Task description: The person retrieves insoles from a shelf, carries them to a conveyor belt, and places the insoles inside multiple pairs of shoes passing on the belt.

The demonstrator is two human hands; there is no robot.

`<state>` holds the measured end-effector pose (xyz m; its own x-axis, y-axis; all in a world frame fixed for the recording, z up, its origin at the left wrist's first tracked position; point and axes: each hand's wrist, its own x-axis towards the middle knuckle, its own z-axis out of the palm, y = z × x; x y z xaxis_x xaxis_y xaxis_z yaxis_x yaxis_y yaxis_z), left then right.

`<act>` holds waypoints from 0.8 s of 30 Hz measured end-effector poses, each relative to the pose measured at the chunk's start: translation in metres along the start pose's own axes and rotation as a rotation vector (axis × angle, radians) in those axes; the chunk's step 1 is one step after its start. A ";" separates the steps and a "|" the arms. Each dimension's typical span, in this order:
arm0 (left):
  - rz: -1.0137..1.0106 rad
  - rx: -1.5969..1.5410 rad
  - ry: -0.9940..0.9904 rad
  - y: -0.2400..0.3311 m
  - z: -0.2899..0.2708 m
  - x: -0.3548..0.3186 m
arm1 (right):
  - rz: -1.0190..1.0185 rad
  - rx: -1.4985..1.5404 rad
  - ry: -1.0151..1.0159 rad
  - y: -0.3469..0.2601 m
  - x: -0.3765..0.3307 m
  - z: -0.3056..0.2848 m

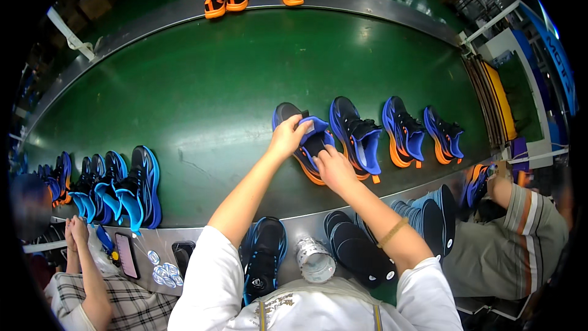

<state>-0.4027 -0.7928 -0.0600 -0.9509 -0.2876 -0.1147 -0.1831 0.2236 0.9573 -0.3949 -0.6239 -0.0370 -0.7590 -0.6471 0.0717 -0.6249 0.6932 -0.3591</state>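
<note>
I see the left hand (288, 137) grasping a black, blue and orange sneaker (315, 142) beneath it; the right hand (334, 165) reaches its opening, though I can't tell its grip. Bodyward of both sits a clear cylindrical jar (316, 263), contents unclear; beyond them, a smooth green belt (214, 73) meets a grey metal ledge (349, 7).

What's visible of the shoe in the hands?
The shoe has a black upper, fabric by its look, blue lining and orange sole edging. It sits sole-down on the green surface, toe pointing away and leftward. The left hand pinches its tongue or collar; the right hand is at the opening, hiding part of it.
</note>
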 end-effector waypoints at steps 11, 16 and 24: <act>0.180 0.219 0.100 0.008 -0.008 -0.015 | -0.315 -0.170 -0.446 0.020 0.030 -0.023; 0.097 0.165 0.074 0.010 -0.011 -0.014 | -0.344 -0.186 -0.358 0.024 0.036 0.012; 0.060 0.191 -0.045 0.007 -0.016 -0.012 | -0.323 -0.462 -0.820 0.017 0.057 0.015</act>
<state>-0.3886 -0.8025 -0.0475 -0.9710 -0.2271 -0.0749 -0.1657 0.4130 0.8955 -0.4460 -0.6537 -0.0530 -0.2880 -0.7250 -0.6257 -0.9212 0.3882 -0.0258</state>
